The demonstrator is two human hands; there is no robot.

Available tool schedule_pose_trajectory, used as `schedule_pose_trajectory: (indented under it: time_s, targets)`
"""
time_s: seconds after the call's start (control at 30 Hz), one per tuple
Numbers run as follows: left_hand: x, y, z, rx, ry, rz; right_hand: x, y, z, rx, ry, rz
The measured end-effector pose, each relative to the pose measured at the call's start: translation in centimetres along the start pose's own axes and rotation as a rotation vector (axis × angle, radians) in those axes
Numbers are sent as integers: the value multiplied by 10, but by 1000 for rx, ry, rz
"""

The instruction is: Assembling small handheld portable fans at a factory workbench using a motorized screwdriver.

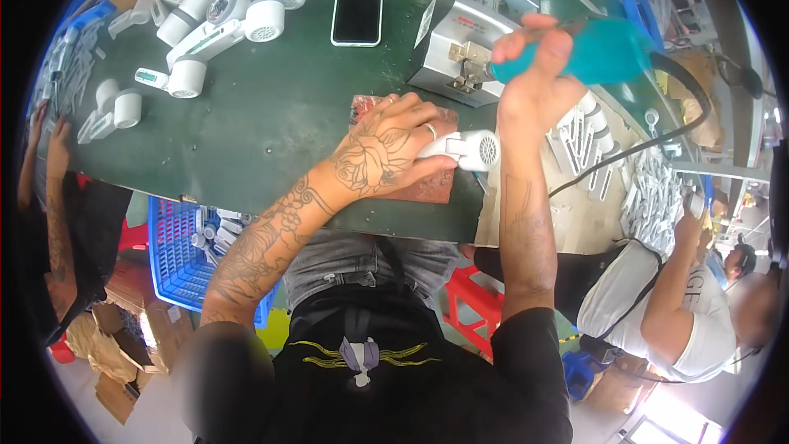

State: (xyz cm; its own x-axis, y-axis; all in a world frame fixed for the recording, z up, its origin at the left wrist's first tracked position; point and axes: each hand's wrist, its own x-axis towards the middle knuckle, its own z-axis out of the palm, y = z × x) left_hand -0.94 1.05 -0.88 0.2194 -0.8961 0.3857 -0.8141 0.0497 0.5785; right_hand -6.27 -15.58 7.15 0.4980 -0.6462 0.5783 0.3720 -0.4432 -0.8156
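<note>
Counter (271,123): from my distant seat, I see a dark green surface, scuffed and dotted with small marks, across the upper half of the view.
White devices (215,33): a loose cluster at the far left of the counter, with round heads and slim handles; others lie apart, nearer the left edge.
Phone (357,10): flat, dark screen up, between that cluster and the machine.
Metal machine (448,53): a boxy silver unit standing just beyond the left hand, filling the space ahead of it.
Cord (604,164): black, looping from the tool's rear and down across the right side, above more parts.
Blue basket (174,267): below the counter's near edge at left, holding white pieces.
Co-workers: a person (633,279) in a white top at right; another person's hand (57,148) at far left.
Left hand (385,148): palm down, closed over a white device (479,150) on a reddish mat (436,189); the handle is mostly covered, the perforated round head sticks out rightward.
Right hand (538,62): raised, fingers wrapped around the front of a teal power tool (612,49), forearm nearly upright.
Tool tip: at the machine's front bracket; I cannot tell whether they touch.
</note>
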Motion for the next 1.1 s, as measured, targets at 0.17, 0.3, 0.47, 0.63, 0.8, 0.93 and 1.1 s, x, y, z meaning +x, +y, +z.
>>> schedule_pose_trajectory:
  time_s: [0.17,0.3,0.47,0.63,0.8,0.93,1.1]
  targets:
    - [2,0,0,28,7,-47,-3,20,3,35,-19,-9]
    - [2,-1,0,31,5,-53,-5,12,3,-28,-60,57]
    - [2,-2,3,13,85,-62,-23,-9,-6,64,-34,202]
    - [3,0,3,23,82,-51,-35,-17,-16,123,-26,209]
    - [2,2,1,24,66,-66,-41,-12,-16,48,-74,225]
    - [2,1,3,34,74,-61,-46,-2,-15,74,-94,215]
    - [5,0,7,43,92,-39,-47,0,-13,49,-57,243]
